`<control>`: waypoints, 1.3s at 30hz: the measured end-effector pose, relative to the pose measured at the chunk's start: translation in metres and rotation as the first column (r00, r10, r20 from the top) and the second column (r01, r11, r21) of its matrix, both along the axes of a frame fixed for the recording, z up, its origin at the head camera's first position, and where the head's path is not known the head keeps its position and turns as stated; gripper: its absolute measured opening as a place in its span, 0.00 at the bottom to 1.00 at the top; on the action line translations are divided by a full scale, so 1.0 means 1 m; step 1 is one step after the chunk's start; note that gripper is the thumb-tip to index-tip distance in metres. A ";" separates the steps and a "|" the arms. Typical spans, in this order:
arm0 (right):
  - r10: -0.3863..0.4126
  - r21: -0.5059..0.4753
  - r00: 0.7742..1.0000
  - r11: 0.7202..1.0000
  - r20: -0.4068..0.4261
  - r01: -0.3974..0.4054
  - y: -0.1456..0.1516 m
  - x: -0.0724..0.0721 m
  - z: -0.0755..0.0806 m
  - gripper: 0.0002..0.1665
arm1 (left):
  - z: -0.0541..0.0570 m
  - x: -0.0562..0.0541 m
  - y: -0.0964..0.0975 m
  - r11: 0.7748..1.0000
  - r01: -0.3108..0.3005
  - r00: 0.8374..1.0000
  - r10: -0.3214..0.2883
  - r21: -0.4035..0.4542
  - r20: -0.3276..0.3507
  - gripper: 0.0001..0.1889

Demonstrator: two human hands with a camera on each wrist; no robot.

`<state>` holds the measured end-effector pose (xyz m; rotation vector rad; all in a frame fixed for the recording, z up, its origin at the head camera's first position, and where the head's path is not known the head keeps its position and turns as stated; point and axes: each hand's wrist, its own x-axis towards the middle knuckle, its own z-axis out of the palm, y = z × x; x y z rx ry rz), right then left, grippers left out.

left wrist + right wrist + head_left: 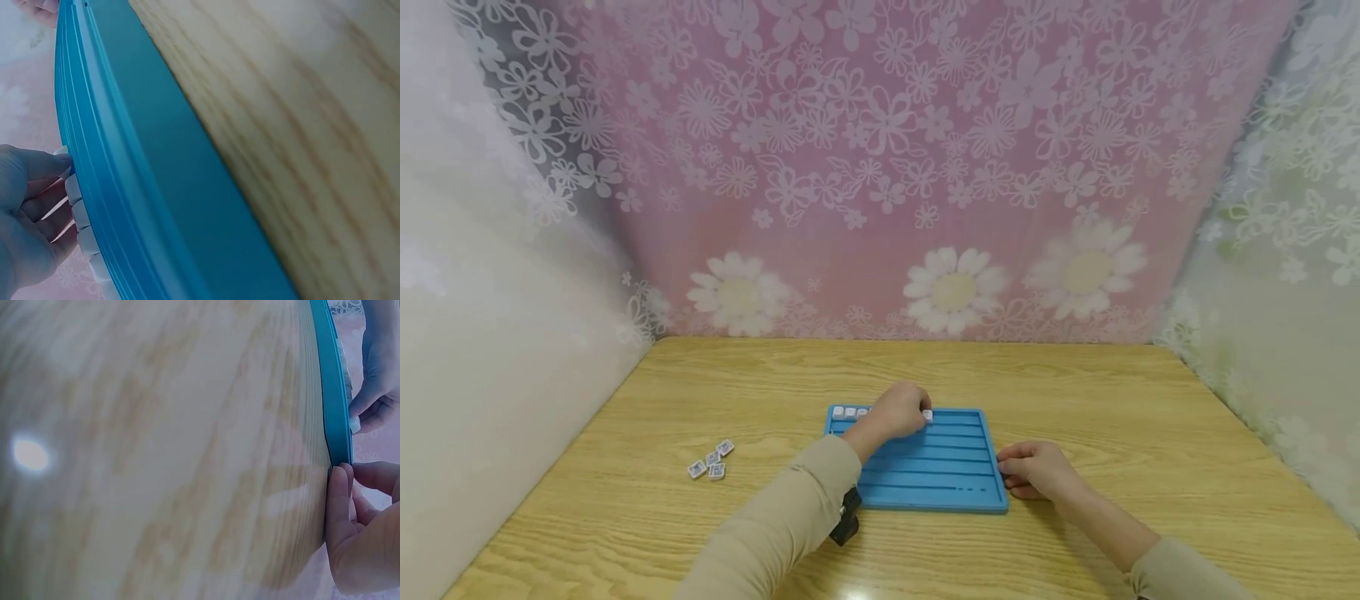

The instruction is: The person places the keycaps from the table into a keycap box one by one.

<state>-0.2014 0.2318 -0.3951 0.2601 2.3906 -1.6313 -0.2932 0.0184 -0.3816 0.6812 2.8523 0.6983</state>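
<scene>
A blue ridged tray (925, 497) lies on the table with a row of small white keycaps (850, 413) along its far groove. My left hand (898, 408) reaches over the tray and pinches a white keycap (928, 416) at the right of that row. In the left wrist view, thumb and fingers of the left hand (31, 206) are at this keycap, beside the lined-up ones (81, 215). My right hand (1037, 471) grips the tray's right edge between thumb and fingers; the right wrist view shows this right hand (365, 519) at the tray corner (339, 450).
Several loose white keycaps (717, 472) lie on the wooden table (625, 517) to the left of the tray. A flowered pink curtain (887, 167) hangs behind the table, with pale cloths at both sides. A black wrist device (846, 518) sits under the left sleeve.
</scene>
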 end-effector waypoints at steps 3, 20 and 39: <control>-0.002 -0.003 1.000 1.000 0.005 0.002 0.000 0.000 -0.001 0.14 | -0.002 0.000 0.000 1.000 0.004 1.000 -0.004 -0.012 0.002 0.09; 0.001 0.002 1.000 1.000 -0.002 -0.001 0.000 0.000 0.000 0.14 | -0.003 -0.004 0.001 1.000 -0.014 1.000 0.014 -0.023 -0.009 0.06; 0.000 -0.001 1.000 1.000 0.011 0.000 0.000 -0.001 -0.001 0.14 | -0.006 -0.008 0.001 0.999 -0.036 0.999 0.036 0.000 0.024 0.09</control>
